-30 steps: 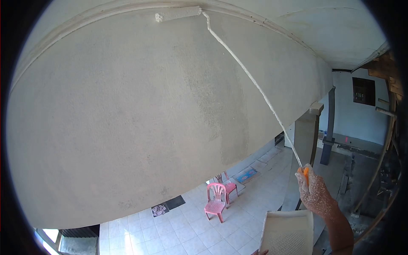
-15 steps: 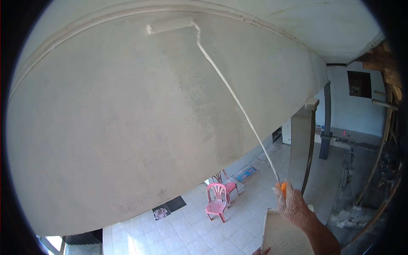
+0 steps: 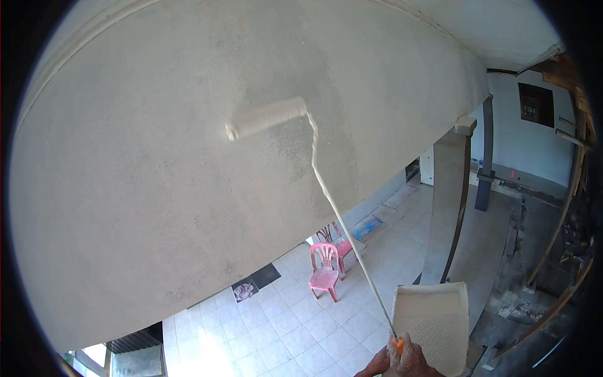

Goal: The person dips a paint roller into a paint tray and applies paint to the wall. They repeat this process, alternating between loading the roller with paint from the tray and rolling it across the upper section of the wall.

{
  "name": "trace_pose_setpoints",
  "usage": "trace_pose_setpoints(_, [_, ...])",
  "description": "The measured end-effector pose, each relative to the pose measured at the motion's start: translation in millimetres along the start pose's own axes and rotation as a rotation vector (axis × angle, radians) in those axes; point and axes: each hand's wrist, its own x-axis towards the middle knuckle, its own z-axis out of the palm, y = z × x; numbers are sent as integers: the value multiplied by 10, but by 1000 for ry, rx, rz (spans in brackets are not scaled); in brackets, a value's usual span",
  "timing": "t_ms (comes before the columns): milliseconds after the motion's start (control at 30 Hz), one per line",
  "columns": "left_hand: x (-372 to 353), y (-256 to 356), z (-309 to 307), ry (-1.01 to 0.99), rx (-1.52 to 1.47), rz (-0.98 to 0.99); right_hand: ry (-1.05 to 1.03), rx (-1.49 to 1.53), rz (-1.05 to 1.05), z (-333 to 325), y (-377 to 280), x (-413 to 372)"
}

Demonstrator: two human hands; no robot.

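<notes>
A paint roller [image 3: 267,118] with a coated sleeve lies against the grey wall [image 3: 157,188]. Its long, thin rod runs down to an orange handle [image 3: 399,344] at the bottom. My right hand [image 3: 414,360] is closed around this handle. My left hand [image 3: 377,363] meets it from the left, its fingers closed at the handle and partly hidden. Just behind and right of my hands is a paint tray [image 3: 463,314] with a ribbed surface and pale paint in it. A darker, patchy strip of wall shows around the roller.
Pink plastic chairs [image 3: 325,278] stand on the tiled floor [image 3: 282,327] below. A pillar [image 3: 445,207] rises right of centre, with a dark post [image 3: 484,157] behind it. Curved poles [image 3: 568,207] line the right side. Dark mats [image 3: 266,275] lie near the wall's lower edge.
The roller has moved down the wall from near the top moulding. My right hand has dropped lower, and my left hand has come up beside it. The view has tilted down, showing more tray.
</notes>
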Motion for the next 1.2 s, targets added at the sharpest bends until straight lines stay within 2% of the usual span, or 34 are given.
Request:
trace_pose_setpoints(33, [20, -32, 19, -2, 12, 45, 85, 7, -24, -15, -50, -101])
trace_pose_setpoints(133, [61, -126, 26, -1, 43, 158, -112, 202, 176, -77, -44, -264])
trace_pose_setpoints(233, [53, -250, 37, 5, 67, 212, -181, 323, 210, -313, -111, 194])
trace_pose_setpoints(333, [66, -292, 10, 17, 99, 278, -352, 399, 493, -491, -229, 627])
trace_pose_setpoints(433, [112, -331, 68, 44, 139, 367, -270, 369, 408, -450, -326, 626])
trace_pose_setpoints(500, [169, -321, 78, 68, 177, 435, -206, 202, 178, -246, -189, 293])
trace_pose_setpoints(533, [144, -337, 55, 34, 179, 430, -176, 119, 65, -116, -110, 57])
trace_pose_setpoints(567, [118, -351, 32, -1, 182, 424, -421, 145, 599, -5, -76, -169])
trace_pose_setpoints(600, [74, -326, 19, -36, 183, 417, -368, 231, 552, -46, -99, -233])
trace_pose_setpoints(667, [72, -139, -4, -85, -29, -26, -259, 401, 468, -189, -176, -368])
trace_pose_setpoints(700, [69, -17, -31, -111, -133, -248, -272, 393, 441, -197, -151, -470])
trace_pose_setpoints(767, [26, 114, -82, -122, -84, -258, -292, 372, 389, -237, -74, -660])
trace_pose_setpoints(867, [-33, 274, -161, -111, -2, -227, -340, 359, 449, -330, -96, -652])
trace_pose_setpoints(900, [-55, 293, -162, -104, 26, -210, -298, 341, 405, -340, -122, -585])
trace_pose_setpoints(967, [14, 99, -142, -89, 20, -240, -204, 287, 351, -368, -230, -409])
trace_pose_setpoints(1000, [45, 22, -107, -92, 19, -253, -237, 381, 380, -309, -192, -378])
trace_pose_setpoints(1033, [6, 89, -129, -84, -14, -171, -265, 469, 420, -286, -154, -368])
trace_pose_setpoints(1067, [61, -117, -74, -75, -34, -85, -358, 399, 481, -401, -179, -248])
trace_pose_setpoints(1100, [122, -320, -20, -66, -54, 1, -364, 441, 508, -360, -140, -319])
trace_pose_setpoints(1133, [16, -64, -70, -56, -94, -51, -328, 367, 291, -411, -135, -250])
trace_pose_setpoints(1167, [-91, 212, -123, -43, -134, -102, -330, 513, 596, -507, -208, -196])
trace_pose_setpoints(1200, [-2, -51, -45, -8, -288, -21, -465, 561, 615, -572, -180, -210])
